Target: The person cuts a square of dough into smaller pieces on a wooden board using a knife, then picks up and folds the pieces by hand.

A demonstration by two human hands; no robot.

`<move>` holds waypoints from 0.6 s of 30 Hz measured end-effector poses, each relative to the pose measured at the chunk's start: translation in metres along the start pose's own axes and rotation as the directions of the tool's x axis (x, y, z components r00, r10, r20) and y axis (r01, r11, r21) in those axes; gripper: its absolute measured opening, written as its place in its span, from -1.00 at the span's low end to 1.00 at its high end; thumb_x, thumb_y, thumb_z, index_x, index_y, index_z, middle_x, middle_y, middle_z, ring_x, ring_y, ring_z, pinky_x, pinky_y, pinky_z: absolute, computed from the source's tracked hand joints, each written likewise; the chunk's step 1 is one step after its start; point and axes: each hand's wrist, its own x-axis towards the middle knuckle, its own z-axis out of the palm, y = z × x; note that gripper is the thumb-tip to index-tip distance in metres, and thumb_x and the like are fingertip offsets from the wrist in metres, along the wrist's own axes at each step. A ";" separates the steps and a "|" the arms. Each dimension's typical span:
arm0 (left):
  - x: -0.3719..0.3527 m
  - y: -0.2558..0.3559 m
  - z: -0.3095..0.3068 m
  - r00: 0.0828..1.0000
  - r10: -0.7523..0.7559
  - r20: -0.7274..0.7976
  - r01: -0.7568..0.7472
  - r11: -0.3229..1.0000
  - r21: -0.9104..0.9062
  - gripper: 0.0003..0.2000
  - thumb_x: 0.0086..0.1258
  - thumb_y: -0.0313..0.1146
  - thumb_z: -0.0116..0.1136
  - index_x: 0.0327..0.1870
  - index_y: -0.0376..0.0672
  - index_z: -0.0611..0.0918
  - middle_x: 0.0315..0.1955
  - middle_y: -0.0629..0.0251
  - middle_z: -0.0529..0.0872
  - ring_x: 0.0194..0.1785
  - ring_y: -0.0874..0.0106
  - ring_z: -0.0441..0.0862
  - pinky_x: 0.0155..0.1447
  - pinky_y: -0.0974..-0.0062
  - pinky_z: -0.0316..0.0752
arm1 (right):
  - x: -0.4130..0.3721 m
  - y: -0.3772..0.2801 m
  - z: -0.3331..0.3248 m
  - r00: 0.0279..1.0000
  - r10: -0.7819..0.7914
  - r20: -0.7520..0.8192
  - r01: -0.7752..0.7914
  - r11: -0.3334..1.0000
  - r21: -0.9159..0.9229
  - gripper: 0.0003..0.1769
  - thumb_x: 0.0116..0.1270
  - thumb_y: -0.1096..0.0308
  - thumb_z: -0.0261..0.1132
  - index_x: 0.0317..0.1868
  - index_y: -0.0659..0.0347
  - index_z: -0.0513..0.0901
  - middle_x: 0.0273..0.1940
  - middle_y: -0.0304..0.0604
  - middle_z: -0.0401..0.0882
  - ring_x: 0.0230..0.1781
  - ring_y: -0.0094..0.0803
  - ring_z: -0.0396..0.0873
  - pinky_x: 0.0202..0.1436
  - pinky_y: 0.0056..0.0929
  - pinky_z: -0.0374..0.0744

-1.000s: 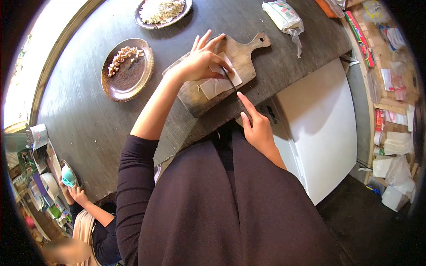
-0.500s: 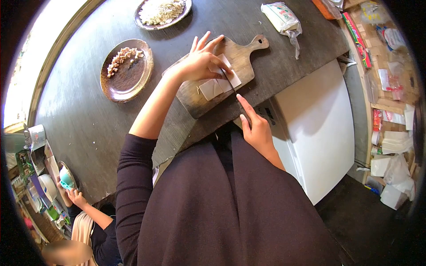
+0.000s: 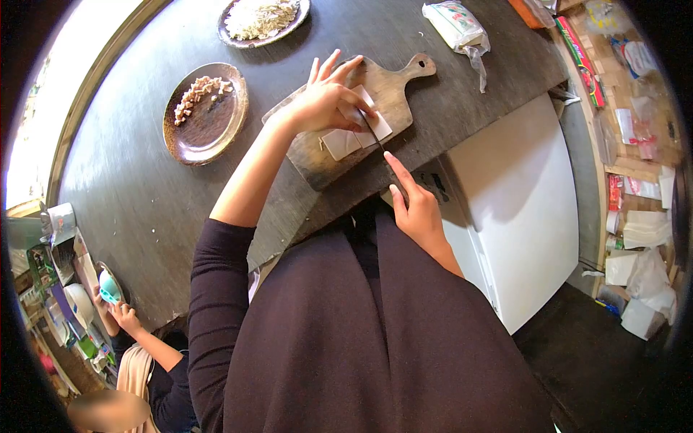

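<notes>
A wooden cutting board with a handle lies near the table's edge, with flat white pieces on it. My left hand is over the board, thumb and index finger pressing on a white piece, the other fingers spread. In my right hand is a knife, index finger stretched along it; its thin dark blade rests on the white piece beside my left fingertips. The knife's handle is mostly hidden by my hand.
On the dark table are a brown plate of small diced pieces, a plate of pale shreds and a plastic-wrapped packet. A white appliance stands at the right. Another person's hands hold a turquoise object at lower left.
Both my hands and the knife keep nearly the same place on the white piece. The whole view has shifted very slightly.
</notes>
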 end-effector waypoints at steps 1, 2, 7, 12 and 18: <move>0.000 -0.001 0.001 1.000 0.007 -0.014 -0.007 1.000 0.017 -0.48 -0.15 0.08 0.67 -0.02 0.60 0.82 0.65 0.15 0.10 0.69 -0.19 -0.22 0.61 -0.43 -0.28 | -0.001 0.000 0.000 1.000 0.002 0.000 -0.002 1.000 0.001 -0.30 0.46 0.43 0.22 0.58 -0.20 0.34 -0.18 0.18 0.73 -0.22 0.17 0.70 -0.14 -0.02 0.61; -0.001 -0.001 0.003 1.000 0.007 -0.013 -0.007 1.000 0.017 -0.48 -0.15 0.08 0.67 -0.02 0.60 0.82 0.65 0.15 0.10 0.69 -0.19 -0.22 0.61 -0.43 -0.28 | -0.002 0.000 0.001 1.000 -0.005 -0.008 0.005 1.000 0.001 -0.30 0.46 0.42 0.22 0.58 -0.21 0.34 -0.18 0.17 0.73 -0.23 0.16 0.70 -0.14 -0.02 0.61; -0.001 0.003 -0.002 1.000 -0.013 -0.005 0.013 0.999 0.038 -0.48 -0.16 0.10 0.66 -0.03 0.61 0.82 0.65 0.18 0.12 0.69 -0.18 -0.20 0.61 -0.42 -0.28 | -0.004 0.002 0.001 0.999 -0.034 -0.033 0.034 0.999 0.001 -0.29 0.46 0.42 0.22 0.58 -0.23 0.33 -0.21 0.18 0.72 -0.24 0.16 0.70 -0.15 -0.02 0.61; -0.002 0.006 0.000 0.999 -0.041 -0.016 0.041 0.999 0.017 -0.52 -0.11 0.10 0.64 -0.03 0.61 0.82 0.65 0.18 0.13 0.69 -0.18 -0.19 0.62 -0.39 -0.28 | -0.004 0.000 -0.003 1.000 -0.003 -0.001 0.003 1.000 0.000 -0.29 0.46 0.41 0.22 0.59 -0.24 0.32 -0.26 0.20 0.70 -0.26 0.17 0.69 -0.15 0.00 0.61; -0.002 0.007 -0.001 0.998 -0.064 -0.006 0.064 0.998 0.006 -0.56 -0.02 0.04 0.62 -0.02 0.56 0.83 0.66 0.18 0.11 0.69 -0.18 -0.20 0.61 -0.41 -0.27 | -0.013 -0.001 -0.008 0.998 0.046 0.033 -0.045 0.999 -0.028 -0.28 0.46 0.41 0.23 0.58 -0.27 0.32 -0.28 0.19 0.69 -0.26 0.17 0.68 -0.14 -0.01 0.61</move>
